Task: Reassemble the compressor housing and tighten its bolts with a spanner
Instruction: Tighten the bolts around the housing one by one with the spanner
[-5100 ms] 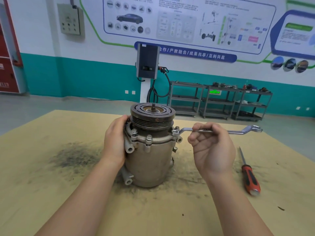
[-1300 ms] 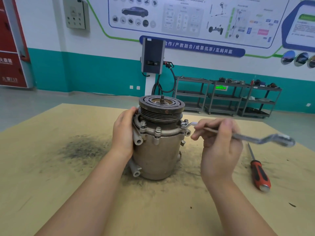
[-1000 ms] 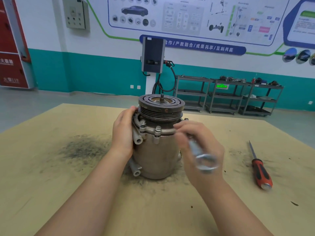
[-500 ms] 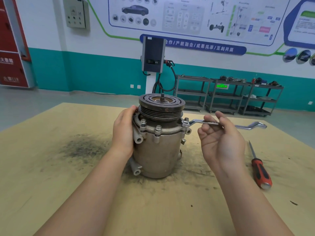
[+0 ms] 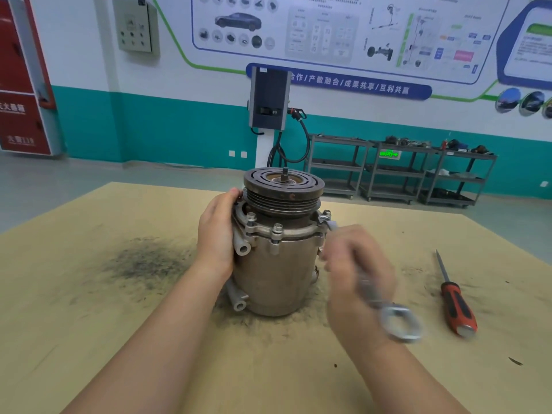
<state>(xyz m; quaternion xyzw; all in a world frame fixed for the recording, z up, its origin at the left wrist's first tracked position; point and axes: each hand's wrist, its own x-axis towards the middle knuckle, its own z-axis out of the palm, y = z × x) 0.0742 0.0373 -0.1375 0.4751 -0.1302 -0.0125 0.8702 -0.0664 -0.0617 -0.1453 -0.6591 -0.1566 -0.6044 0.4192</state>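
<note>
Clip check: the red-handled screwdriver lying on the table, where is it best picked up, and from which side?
Probably by the red handle of the screwdriver, from above with the right hand, once that hand is free of the spanner. It lies flat on the table, thick handle nearest the person, thin blade pointing away, apart from the compressor.

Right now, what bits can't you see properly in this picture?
Head view only:
- right hand: motion-blurred, grip unclear.
- spanner: blurred; the hand hides its middle.
- compressor: far side hidden by itself; left hand covers one flank.
- wall poster: small text unreadable, top cut off.
</note>
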